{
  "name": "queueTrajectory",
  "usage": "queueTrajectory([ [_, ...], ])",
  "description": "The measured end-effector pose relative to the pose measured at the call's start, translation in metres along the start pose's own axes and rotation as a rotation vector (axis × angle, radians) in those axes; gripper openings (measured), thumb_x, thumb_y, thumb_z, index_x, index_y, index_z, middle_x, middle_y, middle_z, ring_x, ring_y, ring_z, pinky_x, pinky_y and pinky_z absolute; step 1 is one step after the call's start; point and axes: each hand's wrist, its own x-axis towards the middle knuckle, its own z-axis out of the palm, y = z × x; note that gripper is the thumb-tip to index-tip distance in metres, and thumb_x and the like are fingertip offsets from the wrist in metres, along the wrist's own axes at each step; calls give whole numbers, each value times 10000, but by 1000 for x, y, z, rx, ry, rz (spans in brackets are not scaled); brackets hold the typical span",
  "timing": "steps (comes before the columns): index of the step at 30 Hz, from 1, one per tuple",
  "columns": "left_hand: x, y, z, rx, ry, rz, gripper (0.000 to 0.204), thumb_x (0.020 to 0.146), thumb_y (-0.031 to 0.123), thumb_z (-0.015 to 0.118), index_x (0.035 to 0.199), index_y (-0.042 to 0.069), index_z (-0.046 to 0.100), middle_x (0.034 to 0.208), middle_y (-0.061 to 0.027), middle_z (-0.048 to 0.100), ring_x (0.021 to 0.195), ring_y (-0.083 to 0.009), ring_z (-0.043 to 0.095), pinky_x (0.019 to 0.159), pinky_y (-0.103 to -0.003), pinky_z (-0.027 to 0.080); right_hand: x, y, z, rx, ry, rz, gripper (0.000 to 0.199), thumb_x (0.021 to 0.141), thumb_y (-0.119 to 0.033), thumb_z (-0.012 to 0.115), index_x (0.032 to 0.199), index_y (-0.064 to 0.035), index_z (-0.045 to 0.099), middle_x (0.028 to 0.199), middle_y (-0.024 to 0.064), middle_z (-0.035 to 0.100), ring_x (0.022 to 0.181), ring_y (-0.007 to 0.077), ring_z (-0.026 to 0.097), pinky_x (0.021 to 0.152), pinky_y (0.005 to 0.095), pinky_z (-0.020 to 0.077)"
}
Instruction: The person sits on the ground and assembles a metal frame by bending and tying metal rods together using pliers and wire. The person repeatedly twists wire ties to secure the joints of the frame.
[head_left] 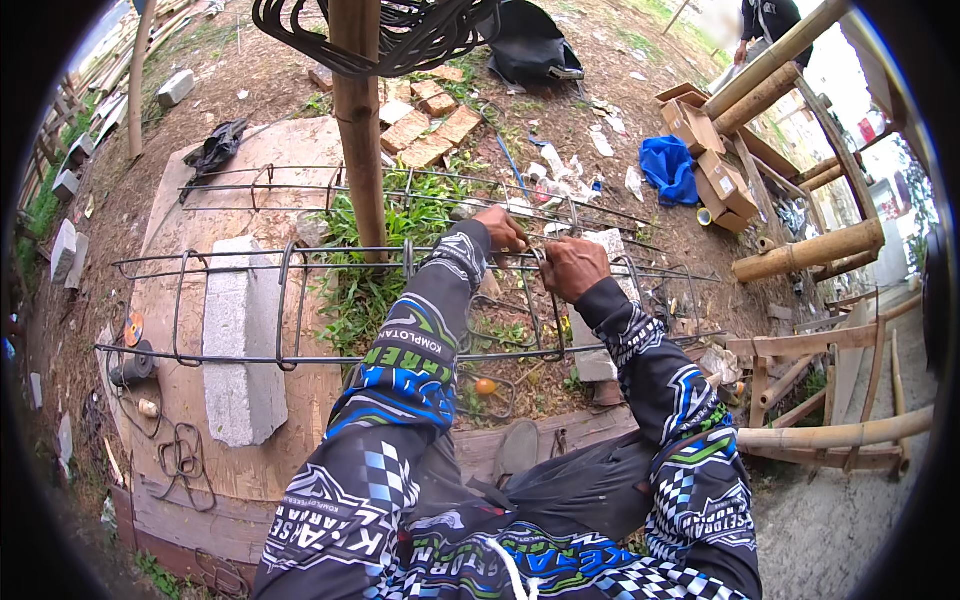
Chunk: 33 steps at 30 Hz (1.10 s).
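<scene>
Rebar cage lies on its side, long axis running left to right across the wooden pole. Both hands sit right of the pole on the cage's top bars. Left hand is curled onto a far bar. Right hand is nearer, closed around a stirrup. Concrete block sits under the cage, left of the pole.

Dull rusty steel rebar cage, rough grey concrete block, worn plywood board.
</scene>
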Motion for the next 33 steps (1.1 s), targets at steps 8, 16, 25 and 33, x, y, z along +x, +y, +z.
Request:
queueTrajectory([
  [8,7,3,15,1,147,108,248,778,116,740,998,4,733,935,-149,724,700,-246,706,504,-334,588,0,-21,18,-117,59,-24,113,799,-103,578,806,-27,662,715,144,653,682,286,682,581,395,527],
  [16,20,-12,41,221,442,248,212,777,212,728,945,87,762,830,-145,724,763,-239,701,724,-350,549,17,38,-14,214,-85,-119,149,794,-201,643,864,-75,679,816,105,679,807,294,675,714,412,525],
  [25,32,-14,54,221,511,221,243,766,198,711,927,20,750,796,-154,715,718,-212,677,673,-322,536,60,109,74,627,-524,210,352,712,-394,822,820,-68,746,736,57,680,689,186,620,660,350,486],
  [33,29,9,51,-1,372,74,315,723,187,816,875,-70,717,725,-121,700,568,-143,648,496,-247,541,68,124,124,1154,-926,314,104,846,-169,669,863,-82,725,693,15,665,591,108,581,515,282,454],
])
